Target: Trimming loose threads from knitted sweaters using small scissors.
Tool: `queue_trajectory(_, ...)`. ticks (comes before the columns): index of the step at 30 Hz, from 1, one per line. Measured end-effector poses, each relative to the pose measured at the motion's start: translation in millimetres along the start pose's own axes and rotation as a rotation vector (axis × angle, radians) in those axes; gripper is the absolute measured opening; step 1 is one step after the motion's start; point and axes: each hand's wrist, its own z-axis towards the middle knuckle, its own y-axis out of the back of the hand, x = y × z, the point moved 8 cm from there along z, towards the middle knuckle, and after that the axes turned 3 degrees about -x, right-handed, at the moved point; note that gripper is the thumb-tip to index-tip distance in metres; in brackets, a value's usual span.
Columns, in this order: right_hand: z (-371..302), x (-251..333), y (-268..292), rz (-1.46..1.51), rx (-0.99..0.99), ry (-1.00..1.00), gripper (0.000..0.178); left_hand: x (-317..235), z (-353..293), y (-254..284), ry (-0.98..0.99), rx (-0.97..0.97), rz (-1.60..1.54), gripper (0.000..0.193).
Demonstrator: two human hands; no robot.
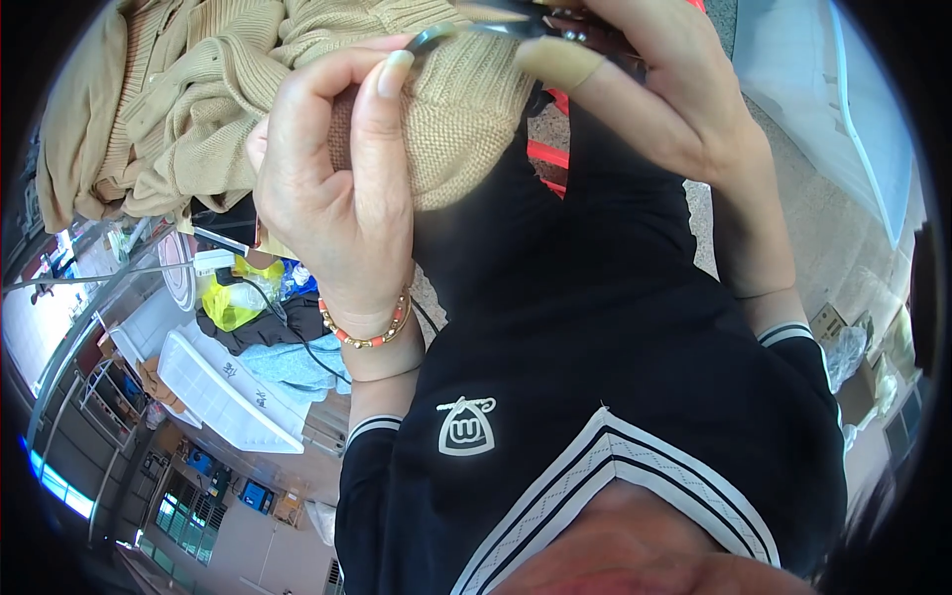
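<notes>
A tan knit garment [466,149] with a ribbed band lies stretched under both hands at the top of the view. My left hand [342,169] is closed, its thumb and forefinger pinching the knit at the ribbed edge; a beaded bracelet circles that wrist. Above the ribbing, my right hand [654,89] is closed around a slim dark metal tool [506,30], its exact kind unclear from blur. A tan wrap covers the right thumb's tip. A curved shiny part of the tool reaches toward the left fingertips. The other right fingers are partly hidden.
More tan knitwear [149,109] is heaped at the upper left. Below it are a white plastic bin [228,392], a light blue cloth [288,362], a yellow bag [233,302] and a dark cable. A translucent bin [833,109] stands at the right.
</notes>
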Motion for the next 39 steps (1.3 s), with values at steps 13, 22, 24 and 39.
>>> queue_trajectory(13, 6, -1, -6, -0.210, -0.002, 0.063, 0.028, -4, 1, -3, -0.016, -0.015, 0.056, 0.005)
queue_trajectory(22, 1, 12, -1, -0.306, -0.064, 0.137, 0.022, 0, 4, 0, 0.023, 0.011, 0.085, 0.006)
queue_trajectory(24, 8, 20, 3, -0.299, -0.018, 0.089, 0.019, 0, 3, 0, -0.018, 0.037, 0.163, 0.006)
queue_trajectory(39, 19, 28, -2, -0.510, 0.085, 0.220, 0.019, 11, 6, 3, 0.002, 0.046, 0.115, 0.007)
